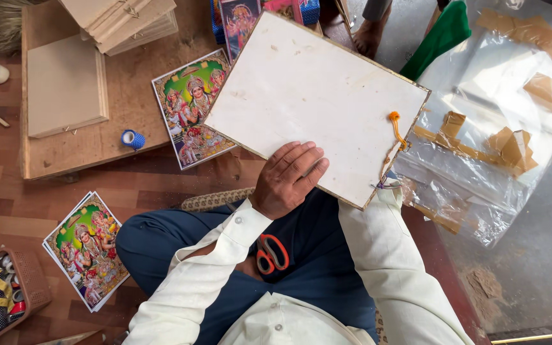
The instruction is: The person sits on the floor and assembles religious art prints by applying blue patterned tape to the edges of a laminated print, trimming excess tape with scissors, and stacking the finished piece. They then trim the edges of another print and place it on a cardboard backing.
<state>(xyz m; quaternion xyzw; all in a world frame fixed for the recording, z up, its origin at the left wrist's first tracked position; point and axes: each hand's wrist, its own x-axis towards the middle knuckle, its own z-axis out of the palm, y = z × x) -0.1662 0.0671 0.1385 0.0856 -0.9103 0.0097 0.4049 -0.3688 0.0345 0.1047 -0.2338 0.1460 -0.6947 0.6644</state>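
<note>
Orange-handled scissors (pixel 271 253) lie in the lap on dark blue trousers, nearest the camera, between the two white sleeves.

Left hand (pixel 287 179): fingers together, laid flat on the near edge of the white backing board (pixel 314 102), thumb side toward the left. Looks like a press-and-hold on the back face; what the thumb does under the board can't be told.

Right hand: hidden behind the board's near-right corner, only the sleeve shows. Finger state can't be told.

Board: off-white rectangle, thin gold-coloured edging, held tilted with one corner pointing far and one right. Face is plain, a few faint scuffs. Orange hanging cord (pixel 395 128) with a knot sits near the right edge, running down to the near-right corner.

Edges and room:
- Far-left edge of board overlaps a colourful deity print (pixel 190 108) lying on the floor.
- Left of that, a low wooden slab (pixel 129 83) carries a flat plain board (pixel 65 86), stacked boards at the far end, and a small blue tape roll (pixel 132 138).
- Right: crumpled clear plastic sheet (pixel 499 121) with brown tape patches, just beside the board's right corner.
- Near left: stack of prints (pixel 87 249) on the wooden floor, basket of tape rolls (pixel 1 297) at the corner.
- Open floor strip between the near-left print stack and the knee.
</note>
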